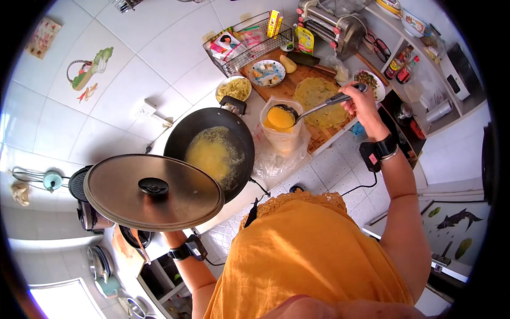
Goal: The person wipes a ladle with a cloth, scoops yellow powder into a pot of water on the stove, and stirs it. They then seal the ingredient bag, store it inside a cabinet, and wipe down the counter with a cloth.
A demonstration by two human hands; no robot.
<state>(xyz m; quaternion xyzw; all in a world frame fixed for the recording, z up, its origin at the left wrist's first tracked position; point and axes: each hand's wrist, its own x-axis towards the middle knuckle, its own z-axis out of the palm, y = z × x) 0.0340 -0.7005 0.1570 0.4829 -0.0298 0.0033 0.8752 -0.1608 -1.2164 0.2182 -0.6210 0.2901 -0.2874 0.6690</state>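
My right hand (pixel 362 105) is closed around the handle of a ladle (pixel 320 105). The ladle's bowl holds yellow liquid batter (pixel 280 117) above a container (pixel 284 142) lined with a clear plastic bag. At the left, a large steel pan lid (pixel 117 186) with a black knob is raised and overlaps the near left part of a black wok (pixel 175 127). My left hand (pixel 173 238) is at the lid's near edge, holding it up; its fingers are mostly hidden beneath. A thin yellow layer with bubbles (pixel 212 154) covers the wok's bottom.
On a wooden board (pixel 255 69) lie flat yellow pancakes (pixel 319 98), a patterned plate (pixel 267 73) and a cleaver (pixel 304 58). A bowl of pale shreds (pixel 234 90) is beside the wok. Behind stand a wire basket (pixel 228 66) and a pasta machine (pixel 340 32). A bowl of chopped food (pixel 376 80) is at the right.
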